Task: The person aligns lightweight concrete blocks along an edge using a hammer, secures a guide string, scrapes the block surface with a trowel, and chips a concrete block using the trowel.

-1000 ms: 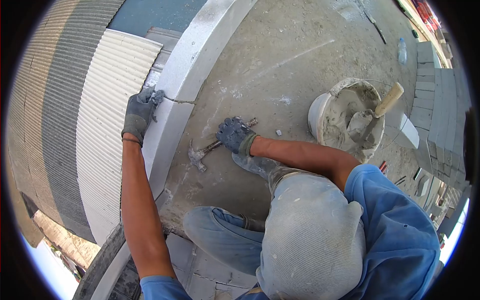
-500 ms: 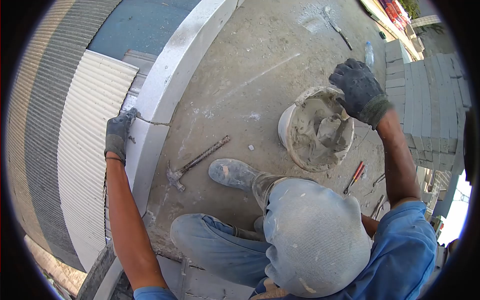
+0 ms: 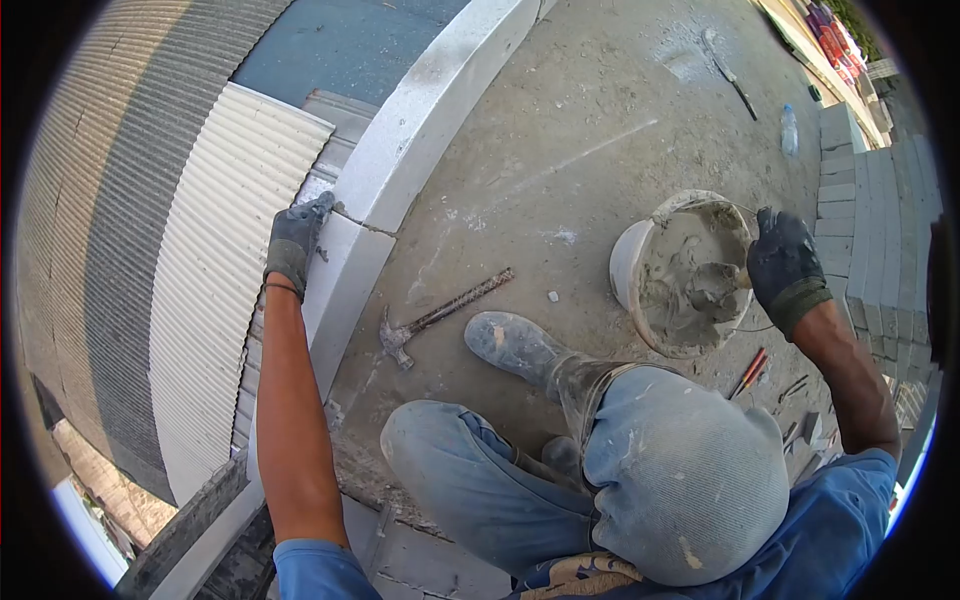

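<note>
Firmly enough, my right hand (image 3: 786, 262) is closed around the handle of the trowel (image 3: 712, 286), at the right edge of the bucket (image 3: 628, 268). The trowel's blade lies just left of my fist, inside the bucket, smeared with and partly set in the grey mortar (image 3: 672, 262). My left hand (image 3: 293, 242) is well apart from it, on the far left, at the outer edge of the block wall (image 3: 415, 150), with its fingers bent beside the joint (image 3: 362, 219) between two blocks; I cannot tell whether it grips anything.

As for edges, the bucket's rim curves close around the blade on the left, far and near sides, with my knuckles just beyond it on the right. Past my right hand, the stack of blocks (image 3: 882, 215) bounds the right side. On the near side of the bucket, a red-handled tool (image 3: 748, 372) lies on the floor (image 3: 560, 110). Between wall and bucket, a broad stretch of that floor gives room, widest toward the far side. Nearer, the hammer (image 3: 445, 308) lies across this strip, its head toward the wall and its handle slanting far and right. My boot (image 3: 505, 345) sits just to the near side of that handle, and a small pale chip (image 3: 552, 297) lies between hammer and bucket.
</note>
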